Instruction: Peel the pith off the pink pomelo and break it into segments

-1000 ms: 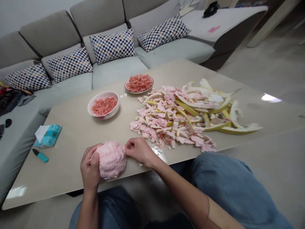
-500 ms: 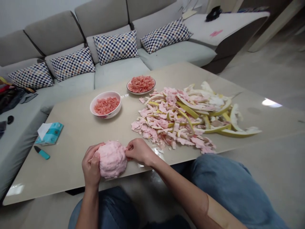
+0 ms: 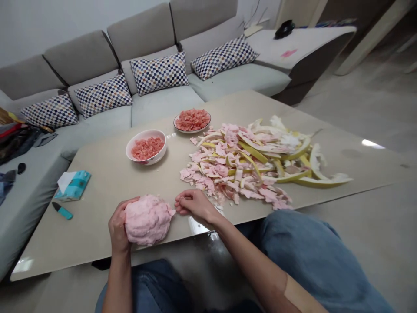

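Observation:
A peeled pomelo (image 3: 148, 221), still coated in pale pink pith, is held over the table's near edge. My left hand (image 3: 119, 226) is wrapped around its left side. A small flap of pith sticks out on the fruit's right side. Just beyond that flap is my right hand (image 3: 195, 206), its fingers loosely curled and slightly apart, with nothing visible in them. A heap of pomelo peel (image 3: 241, 161), yellow-green rind mixed with torn pink pith, lies to the right of my right hand.
On the table (image 3: 107, 217) stand a white bowl (image 3: 156, 160) and a dark-rimmed plate (image 3: 192, 130), both with loose pink pomelo flesh. A tissue pack (image 3: 75, 186) and a teal-handled knife (image 3: 63, 211) lie at left. Behind is a grey sofa (image 3: 156, 106) with patterned cushions.
My right hand has come off the pith on the pomelo's right side and its fingers have loosened. The pomelo and my left hand have shifted slightly left.

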Available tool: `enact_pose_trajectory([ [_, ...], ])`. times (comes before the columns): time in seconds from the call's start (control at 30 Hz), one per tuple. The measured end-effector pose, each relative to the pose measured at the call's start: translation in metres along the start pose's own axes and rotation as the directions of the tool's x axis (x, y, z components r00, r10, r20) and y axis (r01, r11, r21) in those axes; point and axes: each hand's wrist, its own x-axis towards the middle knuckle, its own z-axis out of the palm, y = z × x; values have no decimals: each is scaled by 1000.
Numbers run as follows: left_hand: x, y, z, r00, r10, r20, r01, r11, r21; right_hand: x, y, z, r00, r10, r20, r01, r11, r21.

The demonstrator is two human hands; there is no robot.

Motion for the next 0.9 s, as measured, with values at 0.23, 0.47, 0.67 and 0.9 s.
enact_pose_trajectory([
  [0.23, 3, -8, -4, 998, -58, 3, 58, 986, -154, -9, -11, -13, 954, -295, -57, 260, 906, -335],
  [0.47, 7, -4, -3, 982, -178, -66, 158, 960, -233, -28, -8, 6, 804, -589, 77, 489, 583, -649],
  [0.67, 8, -4, -3, 981, -181, -74, 157, 954, -256, -41, -12, 32, 947, -305, 97, 315, 830, -461],
  [0.9, 3, -3, 1, 999, -20, 26, 23, 994, -110, -20, -7, 26, 974, -211, -77, 154, 878, -454],
])
